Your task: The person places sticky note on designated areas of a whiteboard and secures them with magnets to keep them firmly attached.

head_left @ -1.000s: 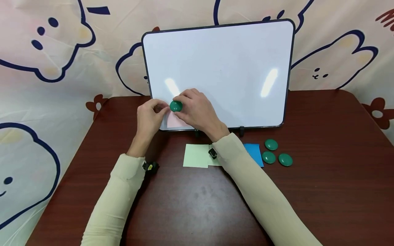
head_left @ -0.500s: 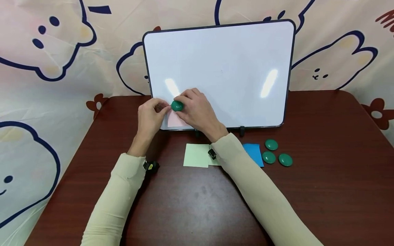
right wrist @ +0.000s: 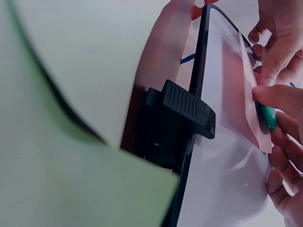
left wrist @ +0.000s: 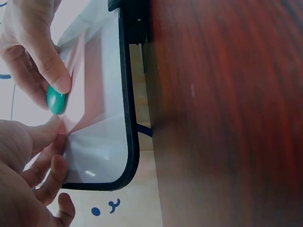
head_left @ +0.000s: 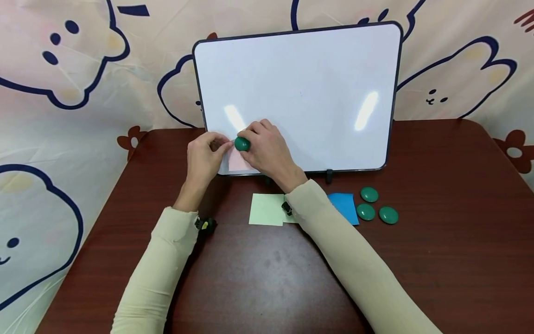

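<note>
A pink paper note (head_left: pixel 238 163) lies against the lower left of the whiteboard (head_left: pixel 300 93); its lower part stands off the surface in the wrist views. My left hand (head_left: pixel 202 155) pinches the note's upper left corner between thumb and fingers. Beside it my right hand (head_left: pixel 269 150) grips a round green magnet (head_left: pixel 242 144) at the note's upper edge. In the left wrist view the magnet (left wrist: pixel 56 100) is between the right thumb and fingers, close to the left fingertips. The right hand covers the note's right part in the head view.
Pale green notes (head_left: pixel 266 209) and a blue note (head_left: pixel 344 208) lie on the brown table (head_left: pixel 258 278), partly under the right sleeve. Three more green magnets (head_left: pixel 365 212) sit to their right. Black stand clips (head_left: pixel 329 176) support the board's lower edge. A patterned cloth (head_left: pixel 450 83) hangs behind.
Both hands stay at the note's upper edge, with the magnet held almost in place. The head view shifts slightly.
</note>
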Tool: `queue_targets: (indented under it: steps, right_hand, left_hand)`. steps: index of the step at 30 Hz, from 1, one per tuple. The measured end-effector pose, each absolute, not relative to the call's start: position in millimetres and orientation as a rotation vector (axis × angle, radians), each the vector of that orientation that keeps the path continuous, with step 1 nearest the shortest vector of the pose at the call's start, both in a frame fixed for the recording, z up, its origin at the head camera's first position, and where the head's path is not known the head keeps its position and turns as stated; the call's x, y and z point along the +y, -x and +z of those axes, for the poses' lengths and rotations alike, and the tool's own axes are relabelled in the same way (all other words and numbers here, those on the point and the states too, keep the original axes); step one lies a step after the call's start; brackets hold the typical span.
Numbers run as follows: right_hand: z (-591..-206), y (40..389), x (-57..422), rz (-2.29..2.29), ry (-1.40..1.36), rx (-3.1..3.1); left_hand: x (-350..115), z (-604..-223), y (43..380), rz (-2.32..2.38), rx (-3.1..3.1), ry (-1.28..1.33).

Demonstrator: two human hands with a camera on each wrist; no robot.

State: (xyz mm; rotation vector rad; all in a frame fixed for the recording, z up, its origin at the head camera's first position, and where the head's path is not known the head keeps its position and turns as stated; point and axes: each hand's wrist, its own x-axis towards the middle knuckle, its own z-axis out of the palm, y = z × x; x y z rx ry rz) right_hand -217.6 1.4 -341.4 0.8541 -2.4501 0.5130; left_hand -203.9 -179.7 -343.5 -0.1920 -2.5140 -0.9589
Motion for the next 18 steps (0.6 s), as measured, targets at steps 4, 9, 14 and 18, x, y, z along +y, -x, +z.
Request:
queue_targets:
  steps: [4,9,14,18]
  right_hand:
    - [-340.8,216.6,1.6,0.510,-0.840,-2.459]
    - [-340.3,215.9,1.3,0.510,-0.825,-2.486]
    - [-340.4,215.6,0.3,0.501,-0.816,-2.510]
    - [-340.1,214.8,0.1,0.487,-0.809,-2.522]
  left_hand:
    - [-179.0,-343.7,203.9,-0.960,-2.520,0.182]
    - [-178.7,-343.7,204.2,-0.959,-2.521,0.184]
    - [-178.8,-343.6,204.0,-0.966,-2.519,0.184]
    - [-179.2,-343.7,204.0,-0.968,-2.518,0.183]
